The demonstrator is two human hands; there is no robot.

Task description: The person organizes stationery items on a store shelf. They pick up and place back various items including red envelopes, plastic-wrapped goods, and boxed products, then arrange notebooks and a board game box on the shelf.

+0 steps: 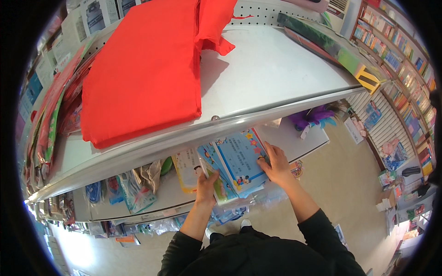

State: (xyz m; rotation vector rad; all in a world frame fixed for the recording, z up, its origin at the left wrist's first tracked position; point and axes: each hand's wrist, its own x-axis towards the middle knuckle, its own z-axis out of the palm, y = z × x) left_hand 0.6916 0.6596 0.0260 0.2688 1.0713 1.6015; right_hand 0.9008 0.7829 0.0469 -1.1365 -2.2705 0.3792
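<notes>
A stack of printed paper certificates [238,162], mostly light blue with stars and cartoon figures, lies at the lower shelf's front. My left hand [206,188] grips its lower left edge, thumb on top and fingers hidden beneath. There, a green-and-white printed sheet [222,189] shows under the blue ones. My right hand [278,164] holds the right edge, its thumb bent over the top sheet and its fingers along the side. The blue sheets are slightly fanned. Left of the stack lies a yellow-bordered certificate [186,169], partly behind my left hand.
Above the stack juts the upper white shelf [255,69], bearing folded red cloth [148,76] and a green box [321,41]. Bagged goods [136,193] sit left on the lower shelf, purple feathers [307,117] right. Bookshelves [393,58] line the right side.
</notes>
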